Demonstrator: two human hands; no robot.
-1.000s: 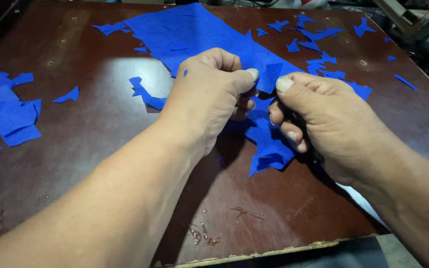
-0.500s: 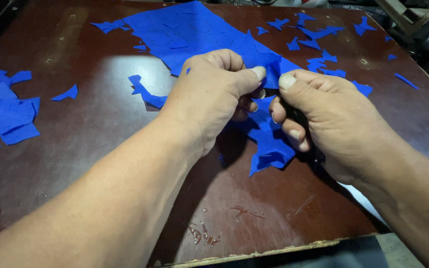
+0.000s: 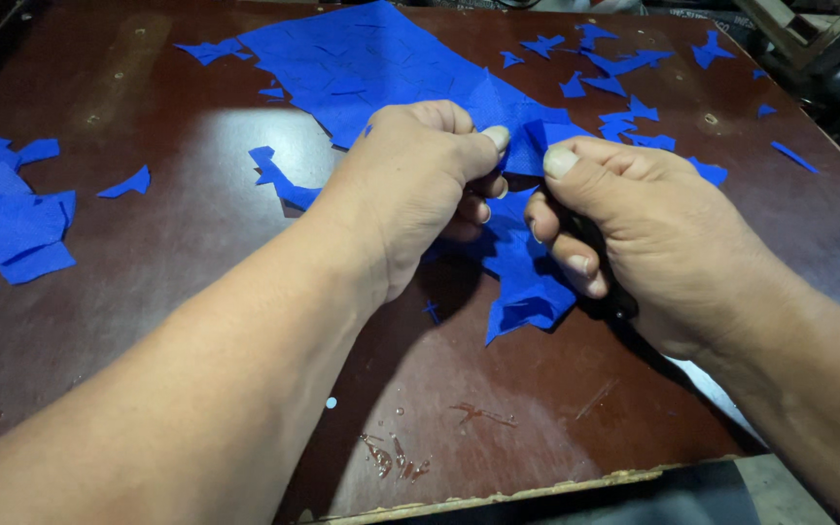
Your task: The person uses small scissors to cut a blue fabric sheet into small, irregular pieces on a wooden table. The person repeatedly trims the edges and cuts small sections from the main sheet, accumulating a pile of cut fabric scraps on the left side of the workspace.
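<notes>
Two bare hands meet over a dark brown table (image 3: 196,292), both pinching the same large sheet of blue material (image 3: 381,68) that lies from the table's far edge down toward its middle. The left hand (image 3: 410,190) is closed on the sheet's near end, thumb pressed against curled fingers; the right hand (image 3: 644,233) clamps the same end just beside it, thumbnail up, the two thumbs nearly touching. Below the knuckles a ragged blue flap (image 3: 527,282) hangs onto the tabletop. Something dark seems to sit under the right palm, though the view is too poor to say what. A stack of cut blue pieces (image 3: 7,219) rests at the table's left edge, with a small crescent offcut (image 3: 126,183) near it. Loose blue scraps (image 3: 624,73) are strewn toward the far right corner. A few water droplets (image 3: 396,457) glisten near the chipped near edge.
</notes>
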